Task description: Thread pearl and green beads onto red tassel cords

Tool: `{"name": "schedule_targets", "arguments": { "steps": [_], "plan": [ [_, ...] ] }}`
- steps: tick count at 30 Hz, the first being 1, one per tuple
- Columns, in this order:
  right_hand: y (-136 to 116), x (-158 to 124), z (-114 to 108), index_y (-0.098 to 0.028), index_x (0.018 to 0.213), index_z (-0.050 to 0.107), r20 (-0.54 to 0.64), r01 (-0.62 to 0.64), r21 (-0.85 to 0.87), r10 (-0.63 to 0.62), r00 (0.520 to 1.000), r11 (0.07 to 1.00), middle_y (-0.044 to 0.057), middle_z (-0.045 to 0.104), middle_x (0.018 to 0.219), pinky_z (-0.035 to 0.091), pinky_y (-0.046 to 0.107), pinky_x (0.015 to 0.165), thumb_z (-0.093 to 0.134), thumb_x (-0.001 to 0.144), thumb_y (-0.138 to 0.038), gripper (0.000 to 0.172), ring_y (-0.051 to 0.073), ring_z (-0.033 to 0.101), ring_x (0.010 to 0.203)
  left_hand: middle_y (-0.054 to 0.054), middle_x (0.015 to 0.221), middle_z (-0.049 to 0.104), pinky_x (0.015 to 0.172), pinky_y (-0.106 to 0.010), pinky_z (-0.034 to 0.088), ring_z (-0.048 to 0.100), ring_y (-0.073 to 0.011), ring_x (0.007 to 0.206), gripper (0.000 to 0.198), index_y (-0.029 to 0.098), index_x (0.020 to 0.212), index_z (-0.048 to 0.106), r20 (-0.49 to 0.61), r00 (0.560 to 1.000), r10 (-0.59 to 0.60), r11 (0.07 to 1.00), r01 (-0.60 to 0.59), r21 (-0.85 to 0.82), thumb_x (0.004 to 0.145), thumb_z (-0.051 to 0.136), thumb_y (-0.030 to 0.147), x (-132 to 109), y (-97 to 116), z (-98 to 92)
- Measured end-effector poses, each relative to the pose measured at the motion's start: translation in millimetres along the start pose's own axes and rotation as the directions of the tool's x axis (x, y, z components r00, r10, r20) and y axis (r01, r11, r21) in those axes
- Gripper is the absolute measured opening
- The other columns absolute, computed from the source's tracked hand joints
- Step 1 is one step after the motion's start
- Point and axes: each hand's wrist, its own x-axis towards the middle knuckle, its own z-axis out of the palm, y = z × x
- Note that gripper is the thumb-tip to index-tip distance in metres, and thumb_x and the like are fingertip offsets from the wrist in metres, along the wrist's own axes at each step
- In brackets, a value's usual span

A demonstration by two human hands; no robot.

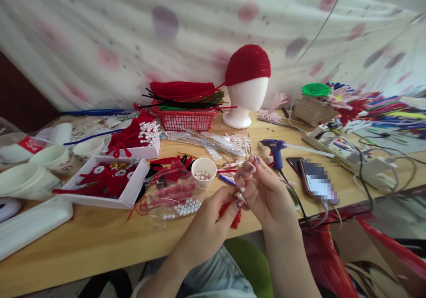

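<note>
Close together at the table's front edge, both my hands work over one small piece. Thumb and fingers of my left hand [213, 216] are closed on a red fuzzy piece [236, 219], partly hidden behind the thumb. White pearl beads [241, 192] sit at its upper end, between the two hands. Beside them, my right hand [262, 184] has its fingertips pinched together, raised above the beads. Whatever lies in that pinch is too small to make out. A paper cup [203, 172] of pink and white beads stands just left of the hands.
Behind are a red basket [188, 119] of stems and a white foam head [248, 98] wearing a red cap [248, 64]. A blue glue gun [275, 151], a phone [317, 180] and a power strip [349, 160] with cables lie right. White boxes [131, 193] and paper cups [53, 158] stand left.
</note>
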Motion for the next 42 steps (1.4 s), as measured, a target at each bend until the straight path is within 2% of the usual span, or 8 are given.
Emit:
{"name": "schedule_targets", "arguments": {
  "steps": [7, 12, 19, 24, 27, 31, 34, 42],
  "plan": [
    [-3, -1, -1, -0.018, 0.087, 0.076, 0.049, -0.017, -0.170, 0.026, 0.998, 0.985, 0.002, 0.076, 0.086, 0.061, 0.019, 0.078, 0.099, 0.074, -0.026, 0.027, 0.013, 0.072, 0.078, 0.003, 0.075, 0.057, 0.074, -0.027, 0.048, 0.055, -0.0136, 0.072, 0.016, 0.018, 0.105, 0.062, 0.011, 1.000, 0.006, 0.990, -0.005, -0.141, 0.100, 0.054, 0.031, -10, 3, -9.6],
    [-3, -4, 7, -0.019, 0.083, 0.077, 0.048, -0.022, -0.221, 0.033, 0.998, 0.975, 0.003, 0.079, 0.087, 0.061, 0.019, 0.076, 0.100, 0.073, -0.031, 0.027, 0.014, 0.074, 0.078, 0.004, 0.071, 0.058, 0.055, -0.024, 0.037, 0.044, -0.0088, 0.054, 0.030, 0.016, 0.117, 0.061, 0.077, 0.996, -0.034, 0.940, 0.058, -0.335, 0.092, 0.060, 0.033, -10, 2, -8.2],
    [-4, 1, 8, -0.019, 0.084, 0.077, 0.042, -0.021, -0.222, 0.031, 0.999, 0.975, 0.004, 0.079, 0.088, 0.061, 0.020, 0.072, 0.101, 0.072, -0.030, 0.029, 0.014, 0.073, 0.076, 0.001, 0.068, 0.062, 0.051, -0.021, 0.028, 0.038, -0.0046, 0.048, 0.027, 0.015, 0.108, 0.072, 0.189, 0.982, -0.003, 0.825, 0.110, -0.555, 0.094, 0.059, 0.034, -11, -2, -8.6],
    [0, -2, 11, -0.021, 0.081, 0.078, -0.012, -0.007, -0.219, 0.005, 1.000, 0.976, 0.001, 0.077, 0.081, 0.059, 0.018, 0.069, 0.103, 0.067, -0.031, 0.030, 0.013, 0.071, 0.074, 0.003, 0.062, 0.061, 0.043, -0.017, 0.024, 0.034, -0.0025, 0.040, 0.044, 0.015, 0.111, 0.070, 0.151, 0.988, 0.032, 0.863, 0.049, -0.504, 0.099, 0.058, 0.055, -8, -6, -6.4],
    [2, -4, 13, -0.021, 0.077, 0.078, -0.022, 0.017, -0.264, -0.024, 0.999, 0.964, 0.001, 0.073, 0.073, 0.055, 0.015, 0.057, 0.104, 0.064, -0.036, 0.032, 0.012, 0.067, 0.066, 0.000, 0.063, 0.065, 0.042, -0.018, 0.039, 0.051, -0.0078, 0.041, 0.054, 0.015, 0.116, 0.068, 0.144, 0.988, 0.054, 0.876, 0.022, -0.482, 0.095, 0.061, 0.064, -3, -7, -6.1],
    [2, -10, 20, -0.020, 0.073, 0.078, -0.002, -0.023, -0.320, 0.024, 1.000, 0.947, 0.001, 0.070, 0.071, 0.043, 0.013, 0.041, 0.102, 0.067, -0.039, 0.032, 0.008, 0.054, 0.051, -0.004, 0.081, 0.070, 0.060, -0.023, 0.055, 0.064, -0.0116, 0.061, 0.052, 0.015, 0.099, 0.070, 0.074, 0.992, 0.099, 0.871, -0.050, -0.488, 0.086, 0.073, 0.065, 2, -4, -6.8],
    [3, -15, 27, -0.021, 0.074, 0.077, -0.037, -0.056, -0.330, 0.047, 0.998, 0.942, 0.000, 0.070, 0.073, 0.038, 0.013, 0.039, 0.102, 0.066, -0.041, 0.033, 0.006, 0.048, 0.047, -0.002, 0.084, 0.068, 0.060, -0.019, 0.052, 0.062, -0.0087, 0.062, 0.047, 0.016, 0.095, 0.072, 0.036, 0.994, 0.105, 0.876, -0.075, -0.476, 0.087, 0.073, 0.062, 2, -1, -7.6],
    [16, -9, 28, -0.021, 0.072, 0.080, 0.050, 0.012, -0.319, 0.004, 0.999, 0.948, 0.003, 0.071, 0.070, 0.046, 0.021, 0.041, 0.102, 0.066, -0.042, 0.031, 0.013, 0.055, 0.050, 0.003, 0.062, 0.059, 0.044, -0.018, 0.035, 0.045, -0.0056, 0.046, 0.046, 0.017, 0.077, 0.065, -0.040, 0.996, 0.080, 0.896, -0.090, -0.434, 0.087, 0.074, 0.060, -9, 1, -12.9]
  ]
}}
